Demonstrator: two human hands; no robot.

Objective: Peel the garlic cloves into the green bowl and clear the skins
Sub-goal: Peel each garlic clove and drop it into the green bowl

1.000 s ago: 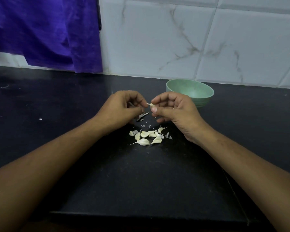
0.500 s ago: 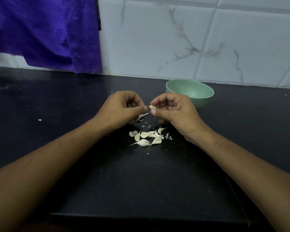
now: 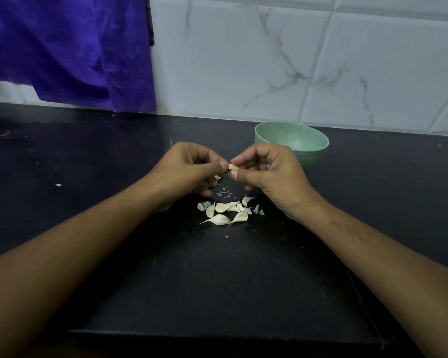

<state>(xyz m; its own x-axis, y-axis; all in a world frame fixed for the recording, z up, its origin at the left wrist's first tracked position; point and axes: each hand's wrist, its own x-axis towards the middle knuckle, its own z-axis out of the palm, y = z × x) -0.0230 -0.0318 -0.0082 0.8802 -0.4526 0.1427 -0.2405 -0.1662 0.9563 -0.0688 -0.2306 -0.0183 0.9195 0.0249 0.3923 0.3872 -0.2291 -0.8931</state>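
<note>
Left hand [image 3: 189, 169] and right hand [image 3: 267, 169] are both pinching one garlic clove [image 3: 233, 166] above the black counter [image 3: 114, 156]. Unpeeled cloves [image 3: 224, 211] are lying just nearer. Green bowl [image 3: 313, 153] is sitting far right.

Far wall tiles [image 3: 243, 60]: white, marbled with thin grey and greenish veins, with grey grout lines. Hanging cloth [image 3: 70, 47], far left: deep violet-blue, plain. Near counter [image 3: 217, 280]: matt black, flecked with pale specks. Right of centre, the green bowl [image 3: 311, 156]: pale sage, unpatterned. Centre, garlic cloves [image 3: 221, 208]: cream-white; held clove [image 3: 233, 166]: pale yellowish cream; skins [image 3: 258, 210]: greyish white.
</note>
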